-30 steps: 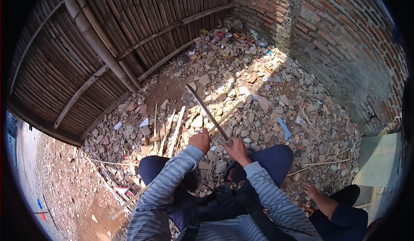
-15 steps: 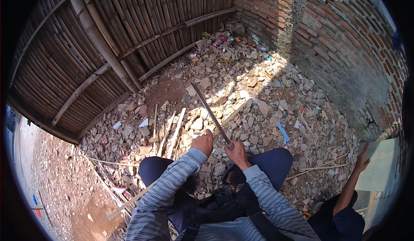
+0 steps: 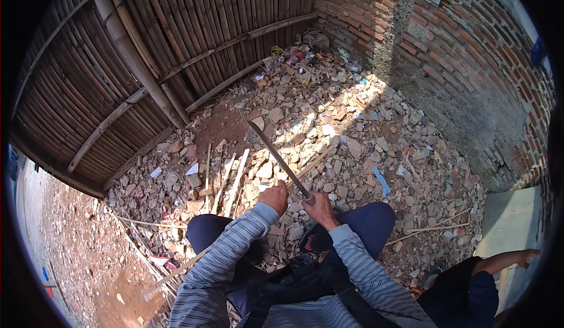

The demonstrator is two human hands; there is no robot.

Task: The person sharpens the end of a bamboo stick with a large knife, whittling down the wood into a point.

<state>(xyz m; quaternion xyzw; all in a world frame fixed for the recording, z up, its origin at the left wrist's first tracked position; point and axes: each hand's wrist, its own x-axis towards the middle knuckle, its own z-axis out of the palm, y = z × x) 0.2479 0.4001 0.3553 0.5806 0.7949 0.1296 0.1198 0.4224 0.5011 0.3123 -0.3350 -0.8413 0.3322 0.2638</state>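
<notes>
My left hand (image 3: 274, 197) is closed in a fist around a long, pale bamboo strip (image 3: 319, 160). One end of the strip points to the far right; the part under my left forearm is hidden, and a matching length comes out at the lower left. Just to the right, my right hand (image 3: 321, 209) grips the handle of a long dark machete (image 3: 275, 152). Its blade slants away to the far left and crosses over the strip. Whether the edge touches the strip, I cannot tell. Both hands are between my bent knees, above the rubble.
Broken stone and brick rubble (image 3: 346, 181) covers the ground. Several loose bamboo strips (image 3: 236, 181) lie left of my hands. A bamboo wall (image 3: 247, 11) stands far left, a brick wall (image 3: 435, 52) right. At the lower right, another person's arm (image 3: 499, 263) reaches past a pale board (image 3: 508, 213).
The machete has tipped slightly, its tip lower and further left. My hands have barely moved. The other person's arm has swung from raised to stretched out rightward.
</notes>
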